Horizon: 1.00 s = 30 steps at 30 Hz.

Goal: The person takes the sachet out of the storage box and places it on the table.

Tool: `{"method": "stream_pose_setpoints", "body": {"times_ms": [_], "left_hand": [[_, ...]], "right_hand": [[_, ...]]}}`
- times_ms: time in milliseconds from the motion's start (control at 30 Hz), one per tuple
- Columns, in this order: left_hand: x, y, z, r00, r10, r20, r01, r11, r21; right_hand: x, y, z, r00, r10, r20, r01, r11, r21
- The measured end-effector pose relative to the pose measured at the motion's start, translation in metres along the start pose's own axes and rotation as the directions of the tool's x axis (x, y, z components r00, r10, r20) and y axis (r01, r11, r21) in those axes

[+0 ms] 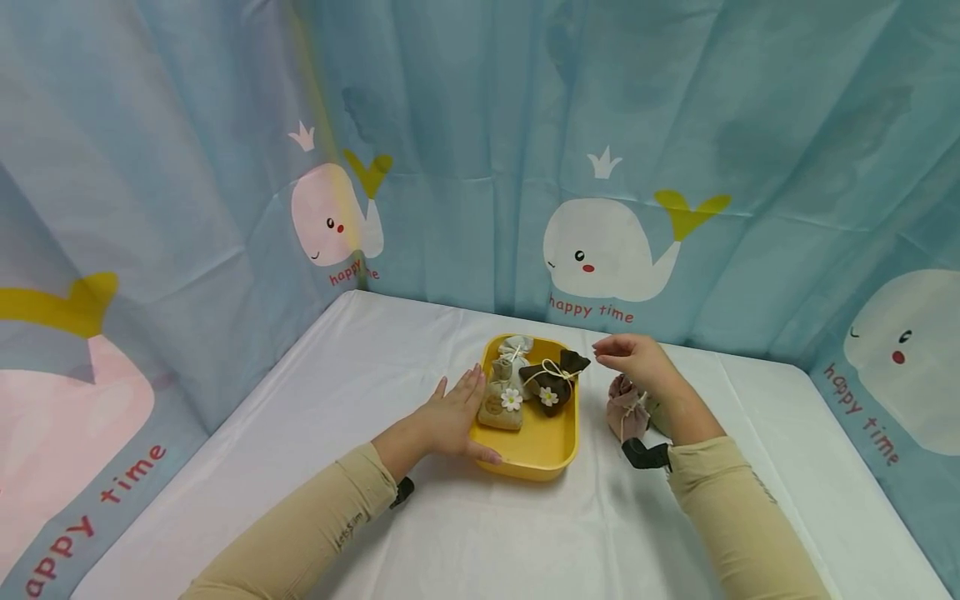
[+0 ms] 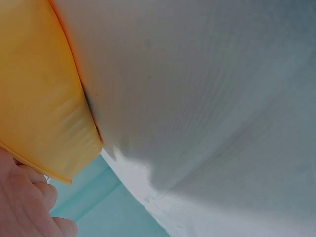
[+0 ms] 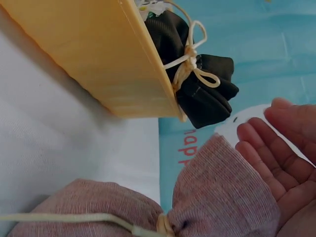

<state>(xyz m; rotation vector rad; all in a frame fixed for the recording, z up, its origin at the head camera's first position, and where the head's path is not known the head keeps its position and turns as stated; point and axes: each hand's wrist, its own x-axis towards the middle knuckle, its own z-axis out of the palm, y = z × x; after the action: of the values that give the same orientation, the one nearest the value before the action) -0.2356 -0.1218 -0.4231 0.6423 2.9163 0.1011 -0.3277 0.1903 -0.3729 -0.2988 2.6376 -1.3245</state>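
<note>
A whale-print backdrop (image 1: 622, 167) is hung behind a tabletop (image 1: 465, 517) covered in white cloth. A yellow tray (image 1: 543, 454) is placed near the middle of the tabletop. The tray's near-left edge is pressed by the left hand (image 1: 453, 421), with fingers extended flat. The right hand (image 1: 637, 360) is held above the tabletop just right of the tray, fingers relaxed and parted, nothing gripped. A pink pouch (image 1: 626, 411) is positioned below that hand, outside the tray. A beige pouch (image 1: 504, 402), a dark brown pouch (image 1: 553, 382) and a white pouch (image 1: 517, 346) are contained in the tray
</note>
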Motion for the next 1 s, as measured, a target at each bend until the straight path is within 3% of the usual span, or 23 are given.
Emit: {"method": "stream_pose_setpoints", "body": {"times_ms": [533, 733, 1000], "left_hand": [[0.000, 0.000, 0.000, 1.000, 0.000, -0.003, 0.000, 1.000, 0.014], [0.001, -0.001, 0.002, 1.000, 0.001, -0.005, -0.001, 1.000, 0.008], [0.001, -0.002, 0.002, 1.000, 0.000, -0.007, 0.000, 1.000, 0.010]], "right_hand": [[0.015, 0.000, 0.009, 0.994, 0.067, 0.089, -0.062, 0.996, -0.062], [0.018, -0.001, 0.012, 0.995, 0.058, 0.081, -0.043, 0.984, -0.173], [0.018, -0.003, 0.018, 0.992, 0.046, 0.114, -0.021, 0.978, -0.209]]}}
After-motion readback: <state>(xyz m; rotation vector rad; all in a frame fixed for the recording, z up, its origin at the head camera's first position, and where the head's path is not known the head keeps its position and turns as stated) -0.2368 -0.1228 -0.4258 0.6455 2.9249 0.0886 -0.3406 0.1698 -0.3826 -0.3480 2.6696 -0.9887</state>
